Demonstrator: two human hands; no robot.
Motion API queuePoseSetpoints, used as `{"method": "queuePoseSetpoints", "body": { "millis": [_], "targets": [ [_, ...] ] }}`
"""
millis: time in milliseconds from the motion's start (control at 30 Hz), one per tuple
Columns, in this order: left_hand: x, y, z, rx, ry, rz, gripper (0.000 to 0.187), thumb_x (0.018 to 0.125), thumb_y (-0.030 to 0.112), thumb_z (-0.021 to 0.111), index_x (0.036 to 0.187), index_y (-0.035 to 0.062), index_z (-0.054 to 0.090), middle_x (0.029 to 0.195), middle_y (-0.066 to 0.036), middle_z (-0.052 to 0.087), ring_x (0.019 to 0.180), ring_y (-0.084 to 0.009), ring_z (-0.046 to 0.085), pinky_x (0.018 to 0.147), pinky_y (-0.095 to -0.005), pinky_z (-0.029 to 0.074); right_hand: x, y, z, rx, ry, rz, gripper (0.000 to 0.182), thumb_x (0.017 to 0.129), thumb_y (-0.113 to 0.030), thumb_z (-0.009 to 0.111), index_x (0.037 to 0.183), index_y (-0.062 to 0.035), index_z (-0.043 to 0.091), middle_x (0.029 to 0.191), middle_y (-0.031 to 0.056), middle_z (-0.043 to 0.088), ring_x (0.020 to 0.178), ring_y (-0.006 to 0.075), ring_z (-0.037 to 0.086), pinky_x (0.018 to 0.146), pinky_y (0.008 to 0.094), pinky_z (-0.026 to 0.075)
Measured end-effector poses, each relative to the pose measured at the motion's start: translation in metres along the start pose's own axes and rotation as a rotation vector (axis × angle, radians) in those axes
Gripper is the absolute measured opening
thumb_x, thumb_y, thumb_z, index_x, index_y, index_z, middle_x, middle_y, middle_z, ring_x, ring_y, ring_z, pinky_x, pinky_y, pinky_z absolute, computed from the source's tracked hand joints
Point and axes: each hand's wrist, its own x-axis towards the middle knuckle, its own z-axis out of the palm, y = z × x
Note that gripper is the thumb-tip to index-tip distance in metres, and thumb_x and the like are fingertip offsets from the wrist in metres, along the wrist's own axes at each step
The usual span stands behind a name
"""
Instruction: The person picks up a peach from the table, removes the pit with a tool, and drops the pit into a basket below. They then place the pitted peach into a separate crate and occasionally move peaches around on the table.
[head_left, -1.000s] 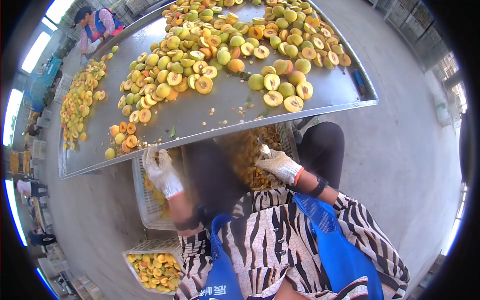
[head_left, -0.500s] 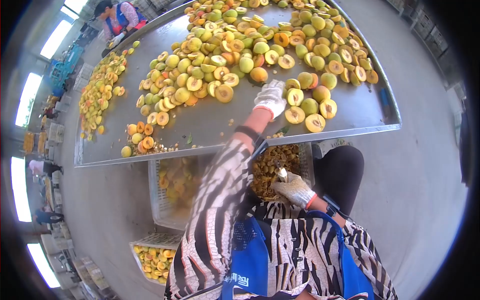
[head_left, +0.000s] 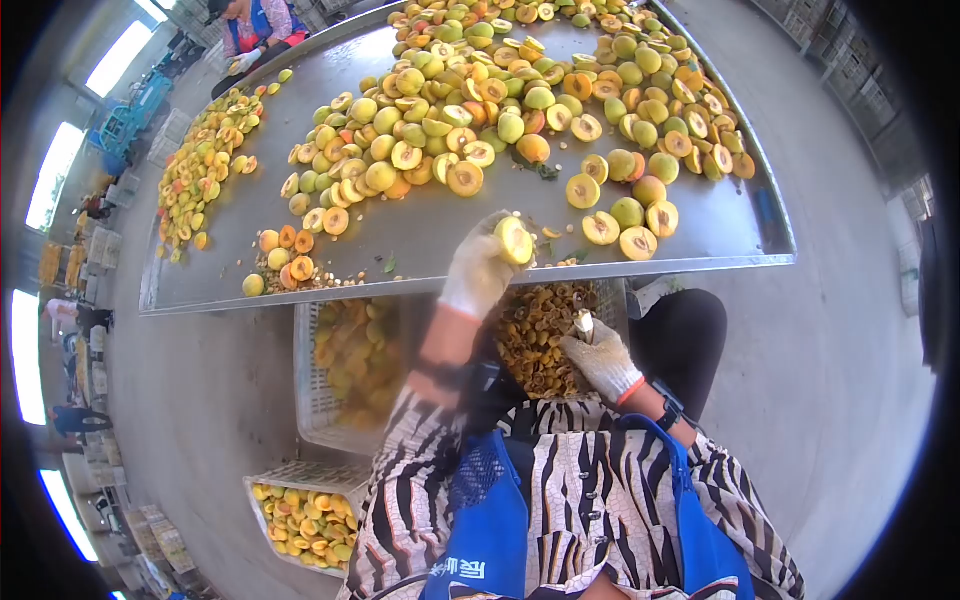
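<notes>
Over the near edge of the metal table [head_left: 420, 240], my gloved left hand [head_left: 482, 265] is closed on a halved fruit [head_left: 514, 241], its cut face showing. Lower down, my gloved right hand [head_left: 600, 358] grips a small metal-tipped tool [head_left: 584, 324] above a crate [head_left: 612, 300] of brownish fruit scraps [head_left: 540, 335]. Many whole and halved yellow-green fruits [head_left: 440, 130] are spread over the table. A few halves [head_left: 637, 242] lie near its front right edge.
Below the table at the left stands a crate [head_left: 310, 385] of fruit, with another fruit-filled crate [head_left: 255, 490] on the floor. A co-worker [head_left: 258, 30] sits by a fruit pile [head_left: 205, 165] at the far left. Small pits and bits lie along the front edge.
My left hand has come back from the fruits on the table towards me and now has a halved fruit in it. My right hand has shifted slightly, still with the tool.
</notes>
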Motion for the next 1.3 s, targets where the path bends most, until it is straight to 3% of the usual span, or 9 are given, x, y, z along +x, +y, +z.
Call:
{"method": "queuePoseSetpoints", "body": {
  "millis": [100, 200, 433, 567, 767, 867, 1067, 1133, 1300],
  "targets": [
    [-0.047, 0.007, 0.019, -0.081, 0.042, 0.046, 0.027, 0.089, 0.006, 0.063, 0.114, 0.0006, 0.053, 0.107, -0.017, 0.061, 0.097, -0.0298, 0.063, 0.085, -0.0409, 0.055, -0.006, -0.019, 0.009, -0.083, -0.015, -0.155, 0.029, 0.087, -0.029, 0.067, 0.097, -0.0034, 0.060, 0.076, 0.0112, 0.066, 0.069, 0.0248, 0.067, 0.062, 0.0364, 0.052],
    [-0.066, 0.007, 0.028, -0.384, 0.313, -0.127, 0.028, 0.104, 0.028, 0.044, 0.113, 0.0039, 0.054, 0.104, -0.017, 0.062, 0.093, -0.0322, 0.063, 0.080, -0.0440, 0.054, -0.010, -0.053, 0.019, -0.405, -0.070, -0.224, 0.033, 0.087, -0.034, 0.066, 0.102, -0.0046, 0.060, 0.093, 0.0228, 0.068, 0.092, 0.0431, 0.064, 0.076, 0.0460, 0.052],
    [-0.073, -0.021, 0.030, -0.279, 0.336, -0.072, 0.036, 0.105, 0.033, 0.037, 0.115, 0.0037, 0.055, 0.100, -0.015, 0.063, 0.090, -0.0268, 0.064, 0.081, -0.0377, 0.054, -0.010, -0.065, 0.036, -0.464, -0.051, -0.254, 0.029, 0.088, -0.023, 0.055, 0.112, -0.0100, 0.066, 0.107, 0.0160, 0.068, 0.099, 0.0357, 0.065, 0.085, 0.0432, 0.052],
    [-0.075, -0.037, 0.019, -0.042, 0.302, 0.036, 0.033, 0.103, 0.035, 0.045, 0.109, 0.0057, 0.059, 0.098, -0.014, 0.066, 0.089, -0.0330, 0.065, 0.082, -0.0458, 0.055, -0.006, -0.056, 0.034, -0.514, -0.125, -0.213, 0.030, 0.090, -0.020, 0.055, 0.117, -0.0120, 0.064, 0.111, 0.0167, 0.068, 0.102, 0.0367, 0.064, 0.087, 0.0430, 0.051],
    [-0.080, -0.036, 0.034, -0.185, 0.324, -0.013, 0.028, 0.100, 0.031, 0.051, 0.108, 0.0052, 0.059, 0.096, -0.013, 0.065, 0.085, -0.0299, 0.065, 0.076, -0.0429, 0.057, -0.006, -0.028, 0.038, -0.340, -0.099, -0.336, 0.029, 0.088, -0.019, 0.065, 0.114, -0.0058, 0.061, 0.102, 0.0192, 0.068, 0.098, 0.0362, 0.066, 0.083, 0.0414, 0.052],
    [-0.083, -0.041, 0.038, -0.083, 0.330, 0.016, 0.028, 0.099, 0.030, 0.053, 0.107, 0.0045, 0.060, 0.096, -0.013, 0.064, 0.085, -0.0291, 0.066, 0.074, -0.0406, 0.058, -0.016, -0.055, 0.031, -0.498, -0.177, -0.086, 0.027, 0.089, -0.019, 0.064, 0.113, -0.0047, 0.061, 0.100, 0.0183, 0.068, 0.094, 0.0329, 0.066, 0.083, 0.0394, 0.052],
    [-0.091, -0.050, 0.039, 0.066, 0.237, 0.093, 0.029, 0.099, 0.029, 0.053, 0.108, 0.0023, 0.059, 0.100, -0.015, 0.065, 0.089, -0.0286, 0.066, 0.076, -0.0400, 0.058, -0.004, -0.010, 0.026, -0.405, -0.256, -0.321, 0.023, 0.092, -0.018, 0.063, 0.111, -0.0046, 0.061, 0.095, 0.0119, 0.069, 0.089, 0.0212, 0.065, 0.083, 0.0344, 0.050],
    [-0.090, -0.045, 0.036, 0.046, 0.168, 0.061, 0.030, 0.100, 0.029, 0.053, 0.110, 0.0013, 0.059, 0.103, -0.016, 0.066, 0.091, -0.0284, 0.067, 0.079, -0.0397, 0.058, -0.006, -0.014, 0.021, -0.205, -0.373, -0.174, 0.024, 0.093, -0.020, 0.064, 0.111, -0.0044, 0.062, 0.095, 0.0082, 0.069, 0.088, 0.0159, 0.063, 0.083, 0.0330, 0.050],
    [-0.087, -0.031, 0.026, 0.620, -0.011, 0.205, 0.033, 0.101, 0.026, 0.052, 0.112, -0.0042, 0.061, 0.105, -0.018, 0.067, 0.091, -0.0270, 0.067, 0.082, -0.0375, 0.057, -0.018, -0.025, 0.014, -0.109, -0.434, 0.004, 0.028, 0.092, -0.021, 0.066, 0.114, -0.0041, 0.062, 0.098, 0.0040, 0.069, 0.089, 0.0096, 0.059, 0.084, 0.0305, 0.049]
  ]
}}
